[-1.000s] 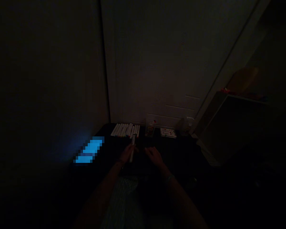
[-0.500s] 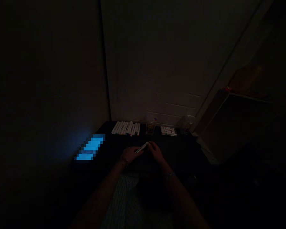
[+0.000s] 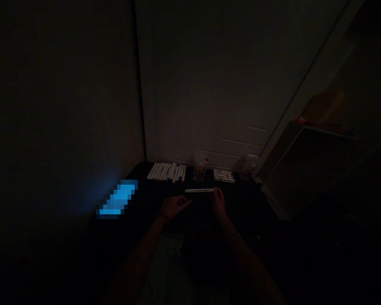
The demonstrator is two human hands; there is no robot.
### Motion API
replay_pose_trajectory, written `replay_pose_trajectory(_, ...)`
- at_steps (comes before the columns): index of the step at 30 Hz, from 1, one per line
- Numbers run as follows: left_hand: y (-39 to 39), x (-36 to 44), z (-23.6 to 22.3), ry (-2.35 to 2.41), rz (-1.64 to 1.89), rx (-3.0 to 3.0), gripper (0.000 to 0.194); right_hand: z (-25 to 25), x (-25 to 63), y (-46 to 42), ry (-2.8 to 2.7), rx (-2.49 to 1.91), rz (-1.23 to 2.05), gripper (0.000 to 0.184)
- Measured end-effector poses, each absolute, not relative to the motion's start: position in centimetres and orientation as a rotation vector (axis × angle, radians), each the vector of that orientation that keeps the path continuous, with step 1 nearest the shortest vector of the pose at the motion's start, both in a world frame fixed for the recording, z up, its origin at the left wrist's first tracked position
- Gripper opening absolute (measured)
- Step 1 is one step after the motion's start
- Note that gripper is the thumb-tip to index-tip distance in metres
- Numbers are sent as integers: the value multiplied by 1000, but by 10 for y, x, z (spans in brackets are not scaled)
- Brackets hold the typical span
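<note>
The scene is very dim. Between thumb and fingers, my right hand (image 3: 219,202) grips one end of a slim white marker (image 3: 199,190). The marker lies nearly level above the dark table, its free end pointing left. My left hand (image 3: 175,206) is just below that free end and apart from it. Its thumb and fingers are drawn together in a pinch, and anything small between them is lost in the dark. Behind both hands, a row of white markers (image 3: 167,171) lies side by side on the table.
Along the table's back stand a clear case (image 3: 200,169) and another clear case (image 3: 249,167), with a flat pack of markers (image 3: 224,176) between them. A glowing blurred screen (image 3: 119,199) lies at the left. The wall rises behind; a shelf unit (image 3: 282,156) stands right.
My right hand has moved right with the marker, which has come away from my left hand and turned from slanted to nearly level. My left hand has barely moved.
</note>
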State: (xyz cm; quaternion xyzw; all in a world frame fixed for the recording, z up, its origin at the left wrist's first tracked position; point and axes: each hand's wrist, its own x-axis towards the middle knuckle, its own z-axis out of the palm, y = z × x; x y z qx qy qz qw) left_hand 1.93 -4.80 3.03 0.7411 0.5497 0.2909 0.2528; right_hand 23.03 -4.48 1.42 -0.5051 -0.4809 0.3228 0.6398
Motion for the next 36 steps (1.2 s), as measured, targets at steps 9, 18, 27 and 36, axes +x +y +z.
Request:
replay_pose_trajectory(9, -41, 17, 24, 1529, 819, 2007, 41, 147, 266, 16, -1099, -1071, 155, 40)
replay_pose_trajectory(18, -37, 15, 19, 1512, 840, 1968, 40, 186, 233, 45, -1591, -1312, -234, 34)
replay_pose_trajectory(27, -41, 15, 21, 1513, 797, 2108, 39, 144, 215, 65, -1675, -1637, -219, 27)
replay_pose_trajectory(36, -37, 17, 16, 1559, 775, 2093, 38, 115, 180, 31, -1778, -1567, -395, 35)
